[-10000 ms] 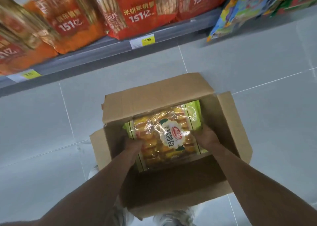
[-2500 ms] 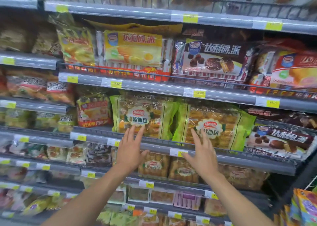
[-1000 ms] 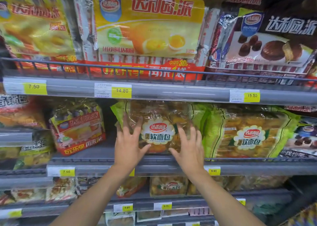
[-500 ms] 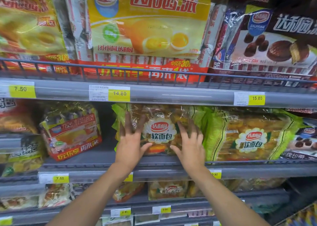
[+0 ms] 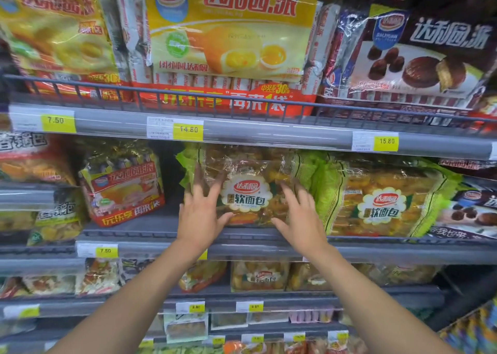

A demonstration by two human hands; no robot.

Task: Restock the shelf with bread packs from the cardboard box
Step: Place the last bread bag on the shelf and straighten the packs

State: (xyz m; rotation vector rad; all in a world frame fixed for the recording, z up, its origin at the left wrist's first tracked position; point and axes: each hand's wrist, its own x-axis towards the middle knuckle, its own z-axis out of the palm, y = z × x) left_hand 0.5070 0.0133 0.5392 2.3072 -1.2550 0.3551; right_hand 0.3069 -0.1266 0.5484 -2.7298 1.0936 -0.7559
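A clear bread pack (image 5: 248, 189) with green ends and a white flower label stands on the grey shelf (image 5: 150, 228), under the upper shelf rail. My left hand (image 5: 200, 212) lies with spread, straight fingers on the pack's left front. My right hand (image 5: 300, 215) lies flat on its right front, fingers straight. A second bread pack (image 5: 384, 200) of the same kind stands right beside it. The cardboard box is out of view.
A red and gold cake pack (image 5: 122, 189) stands to the left with a gap before the bread pack. Yellow and brown pie packs (image 5: 231, 33) fill the shelf above. Smaller bread packs (image 5: 259, 275) sit on the shelf below. Yellow price tags line the rails.
Ten seconds ago both hands gripped a bread pack inside the cardboard box on the floor. Over the last second both hands have stayed on the pack's front, sliding slightly; my view has moved closer.
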